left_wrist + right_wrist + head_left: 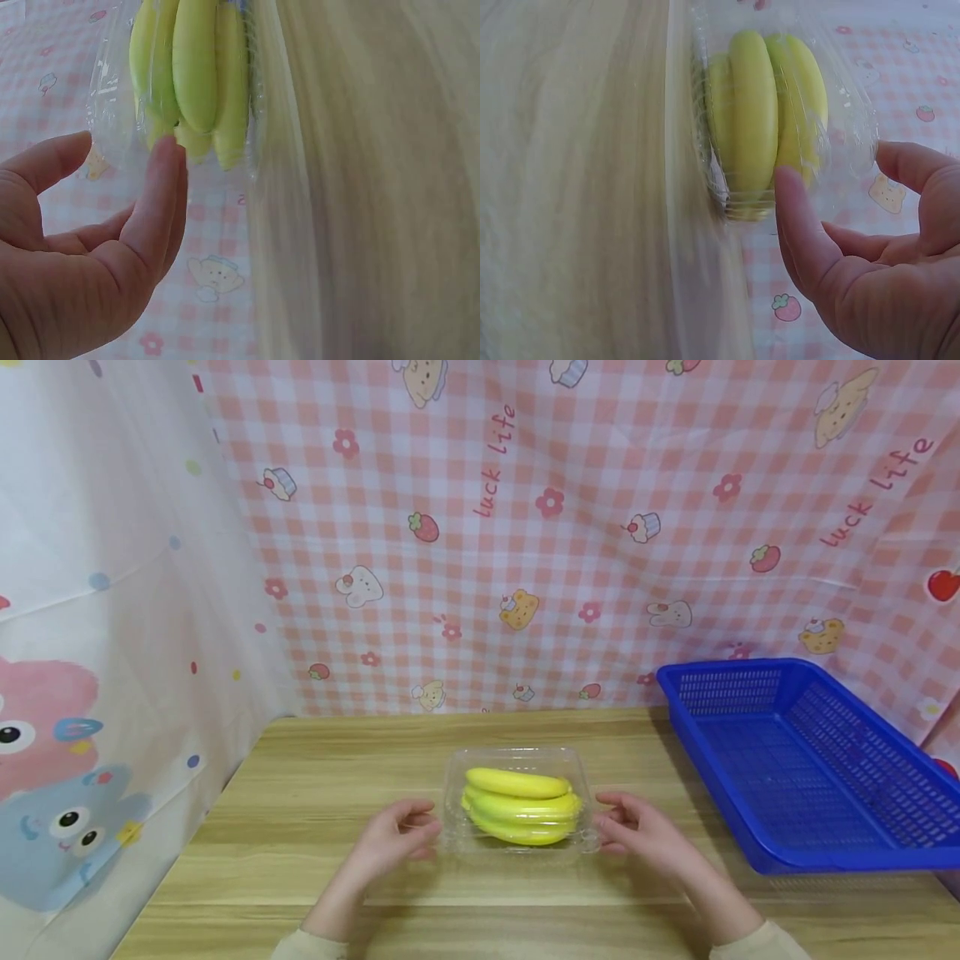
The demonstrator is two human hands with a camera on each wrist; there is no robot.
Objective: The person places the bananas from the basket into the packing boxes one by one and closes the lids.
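Several yellow bananas (pixel 521 806) lie in a clear plastic clamshell box (pixel 517 758) on the wooden table. At the box's left side is my left hand (pixel 401 835), fingers loosely bent, thumb and fingertips spread apart. My right hand (pixel 633 831) is at the right side, its fingertips right at the box's edge. In the right wrist view the right thumb (pixel 911 161) meets the outline of the clear plastic (pixel 855 127). The left wrist view shows the left fingers (pixel 154 210) overlapping the box's end, below the bananas (pixel 195 67).
A large blue plastic basket (pixel 750 827) stands at the right of the wooden table (pixel 337 760). Behind the table hangs a pink checked curtain (pixel 465 568) with cartoon prints. A white printed curtain (pixel 135 610) hangs on the left.
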